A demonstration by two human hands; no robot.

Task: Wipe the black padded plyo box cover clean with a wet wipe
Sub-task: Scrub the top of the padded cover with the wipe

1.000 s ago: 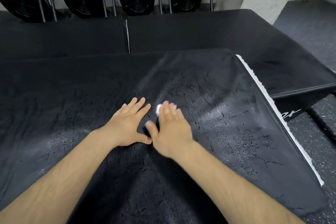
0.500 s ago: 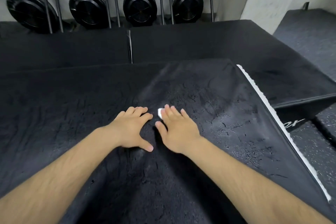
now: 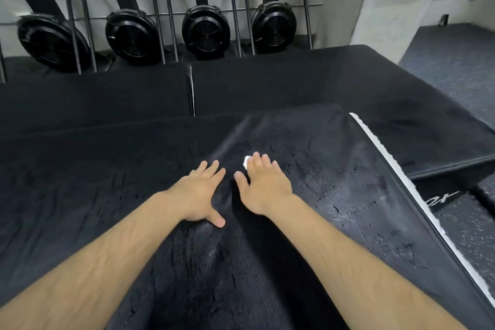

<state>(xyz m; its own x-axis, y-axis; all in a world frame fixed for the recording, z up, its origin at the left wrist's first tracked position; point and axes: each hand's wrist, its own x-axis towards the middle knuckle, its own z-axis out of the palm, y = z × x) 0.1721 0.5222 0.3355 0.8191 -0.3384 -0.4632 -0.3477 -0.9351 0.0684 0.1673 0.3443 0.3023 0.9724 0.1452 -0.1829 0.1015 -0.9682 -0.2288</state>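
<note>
The black padded plyo box cover (image 3: 334,195) fills the middle of the head view, cracked and shiny with damp streaks, a white strip running down its right edge. My right hand (image 3: 263,185) lies flat on it, straight fingers pressing a small white wet wipe (image 3: 246,162) that peeks out beside the fingertips. Just to its left, my left hand (image 3: 199,193) rests flat on the cover with fingers spread and thumb out.
More black padded boxes (image 3: 294,80) sit behind and to the right, lower than this one. A rack with several black round fan housings (image 3: 205,32) stands against the back wall. Speckled rubber floor (image 3: 468,230) shows at the right.
Both hands slid a little away from me across the cover, the right one carrying the wipe along. The camera tilted up, showing more of the rack.
</note>
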